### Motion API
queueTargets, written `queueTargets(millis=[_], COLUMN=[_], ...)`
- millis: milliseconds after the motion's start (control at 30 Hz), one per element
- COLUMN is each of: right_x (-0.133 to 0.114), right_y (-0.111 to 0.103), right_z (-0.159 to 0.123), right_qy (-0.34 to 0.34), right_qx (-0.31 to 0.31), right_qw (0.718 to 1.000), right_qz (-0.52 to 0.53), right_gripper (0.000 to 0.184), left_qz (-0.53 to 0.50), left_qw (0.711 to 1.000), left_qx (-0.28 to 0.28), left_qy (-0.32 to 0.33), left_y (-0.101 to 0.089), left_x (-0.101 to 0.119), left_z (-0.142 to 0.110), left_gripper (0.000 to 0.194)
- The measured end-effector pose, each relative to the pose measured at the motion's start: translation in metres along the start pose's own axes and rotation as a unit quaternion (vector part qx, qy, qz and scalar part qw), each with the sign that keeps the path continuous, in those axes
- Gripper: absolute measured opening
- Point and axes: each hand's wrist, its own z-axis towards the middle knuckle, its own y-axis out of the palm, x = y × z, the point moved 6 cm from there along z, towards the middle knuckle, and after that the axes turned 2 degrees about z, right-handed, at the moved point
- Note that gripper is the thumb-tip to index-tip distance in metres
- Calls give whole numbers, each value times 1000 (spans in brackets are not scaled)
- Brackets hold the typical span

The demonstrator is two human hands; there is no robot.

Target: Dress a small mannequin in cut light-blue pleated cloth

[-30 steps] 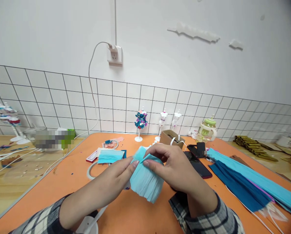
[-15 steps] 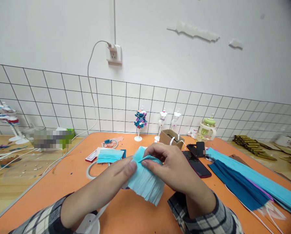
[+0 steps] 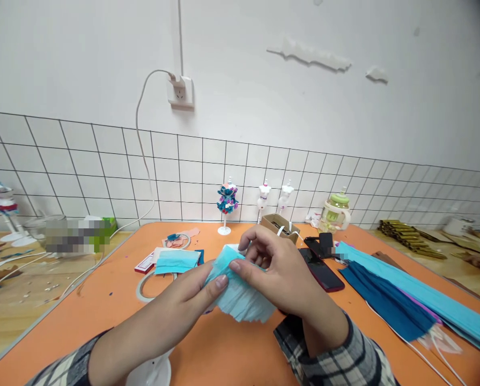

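1. Above the middle of the orange table (image 3: 215, 354), between both hands, a light blue cloth (image 3: 245, 301) is held up, apart from the tabletop; it looks thin, with creases running down it.
2. The left hand (image 3: 197, 284) grips the cloth at its left side; the thumb lies flat over the front, and the fingers are mostly hidden behind.
3. The right hand (image 3: 274, 262) is half curled over the cloth's upper right; its thumb rests on the front, near the left thumb, and its index finger arches by the top edge with a gap between; whether another finger presses from behind, I cannot tell.
4. From the left hand, the cloth lies to the right and slightly nearer the wearer; from the right hand, it lies to the left and below; both hands touch it, so neither is nearer.
5. The cloth's long axis seems to slant from the upper left, by the thumbs, to the lower right; the right hand covers part of it, so this is a judgement; the uneven, frilled edge points down toward the wearer and rightward.
6. Beyond the left forearm lie a blue pleated piece (image 3: 177, 261) and a pale ring (image 3: 140, 292); beyond the right hand lies a dark phone (image 3: 324, 272), with a dark blue cloth (image 3: 388, 300) farther right.
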Motion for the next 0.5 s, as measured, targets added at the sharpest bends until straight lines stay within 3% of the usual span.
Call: queueTargets(millis=[233, 500], right_x=[2, 6], right_y=[-4, -4], right_z=[1, 4], right_qy=[-10, -6], right_qx=[29, 14], right_qw=[999, 1000], right_qz=[11, 17], right_gripper=[22, 23], left_qz=[32, -4], left_qw=[999, 1000], left_qx=[-14, -10], left_qy=[3, 7], left_y=[2, 2], left_x=[1, 5], left_z=[-2, 1], left_gripper=[39, 44])
